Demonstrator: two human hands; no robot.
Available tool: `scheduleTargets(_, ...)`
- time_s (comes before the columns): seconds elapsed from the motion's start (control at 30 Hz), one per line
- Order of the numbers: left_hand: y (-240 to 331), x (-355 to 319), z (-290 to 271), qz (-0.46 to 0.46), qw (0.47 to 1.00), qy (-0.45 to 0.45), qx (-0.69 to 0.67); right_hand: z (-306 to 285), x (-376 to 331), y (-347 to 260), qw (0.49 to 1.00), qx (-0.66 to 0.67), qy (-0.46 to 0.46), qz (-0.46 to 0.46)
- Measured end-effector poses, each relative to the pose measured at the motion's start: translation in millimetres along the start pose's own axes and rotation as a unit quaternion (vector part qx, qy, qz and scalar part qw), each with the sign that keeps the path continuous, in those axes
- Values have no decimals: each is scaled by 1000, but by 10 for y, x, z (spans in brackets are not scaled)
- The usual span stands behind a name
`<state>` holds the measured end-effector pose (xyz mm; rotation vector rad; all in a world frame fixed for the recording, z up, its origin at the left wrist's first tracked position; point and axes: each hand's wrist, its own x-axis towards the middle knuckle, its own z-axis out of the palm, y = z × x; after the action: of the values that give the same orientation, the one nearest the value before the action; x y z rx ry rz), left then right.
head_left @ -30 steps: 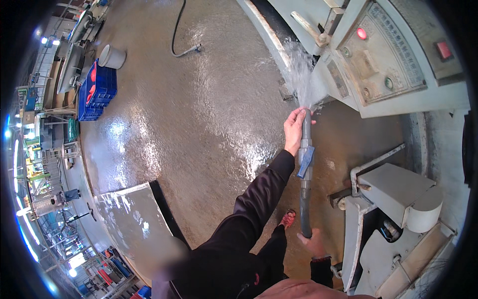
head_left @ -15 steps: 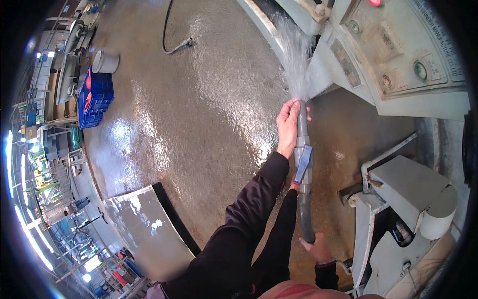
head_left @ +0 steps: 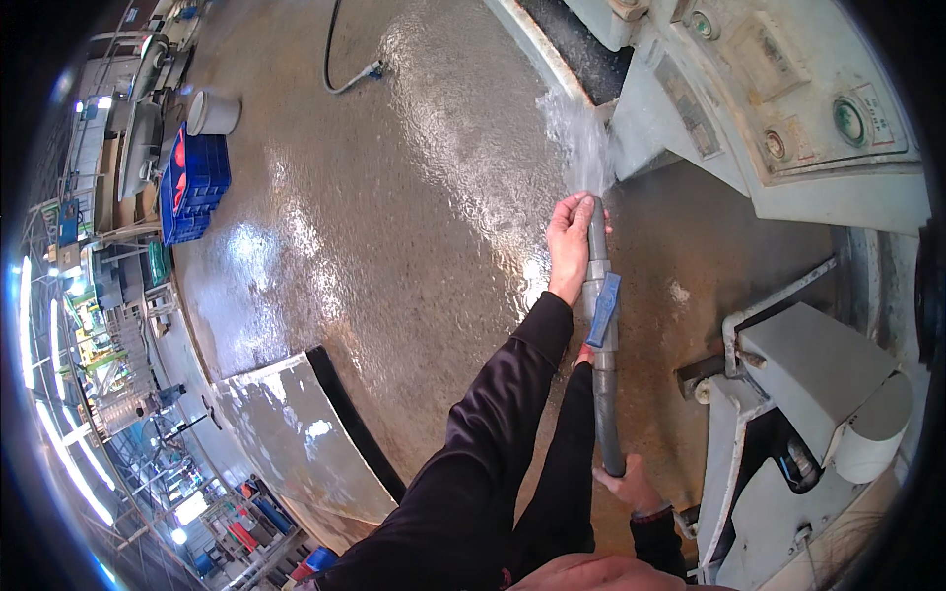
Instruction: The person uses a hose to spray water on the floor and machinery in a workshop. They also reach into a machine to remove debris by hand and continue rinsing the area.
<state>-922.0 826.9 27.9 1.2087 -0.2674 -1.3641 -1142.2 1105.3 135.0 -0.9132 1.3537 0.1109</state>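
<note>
My left hand [head_left: 569, 236] is closed round the top end of a grey water hose [head_left: 606, 414], its thumb by the mouth. Water [head_left: 581, 143] sprays from that end and splashes against the pale edge of a large machine [head_left: 690, 148]. Below the left hand, a valve with a blue lever handle [head_left: 603, 310] sits in line on the hose. Further down, my right hand [head_left: 633, 486] grips the hose's lower, bending part. Part of its fingers is hidden behind the hose. My black-trousered leg [head_left: 557, 473] shows beside the hose.
Green-ringed buttons [head_left: 849, 120] are on the machine's panel. A grey metal housing [head_left: 818, 364] and bent pipe stand at right. Another black hose [head_left: 330, 59] lies on the wet floor [head_left: 394, 246]. At left are a blue crate [head_left: 197, 187], white bucket [head_left: 214, 113] and worn grey panel [head_left: 296, 424].
The spray looks shorter and spreads against the lower corner of the machine's edge, where before it reached higher. The view has shifted slightly. Both hands keep their hold on the hose.
</note>
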Motion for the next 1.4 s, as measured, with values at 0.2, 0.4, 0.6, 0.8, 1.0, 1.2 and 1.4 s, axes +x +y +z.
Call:
scheduleTargets(0.2, 24, -123, 93, -3, 999, 17, 31, -28, -145, 80, 998, 40, -29, 26)
scheduleTargets(0.4, 264, -275, 208, 25, 998, 38, 51, -92, -333, 13, 997, 74, -31, -5)
scheduleTargets(0.6, 385, -322, 316, 12, 999, 31, 28, -137, -402, -112, 994, 101, -38, 31)
scheduleTargets(0.8, 362, -269, 297, 26, 999, 38, 17, -152, -251, -116, 994, 92, -50, 45)
scheduleTargets(1.0, 365, -209, 291, 33, 999, 8, 3, -73, -99, -49, 995, 78, -33, 44)
scheduleTargets(1.2, 379, -187, 253, -20, 999, 15, 19, 12, -102, 107, 997, 80, 1, 19)
scheduleTargets(1.4, 377, -234, 267, 38, 999, 0, 6, 36, -65, 130, 997, 71, -20, 32)
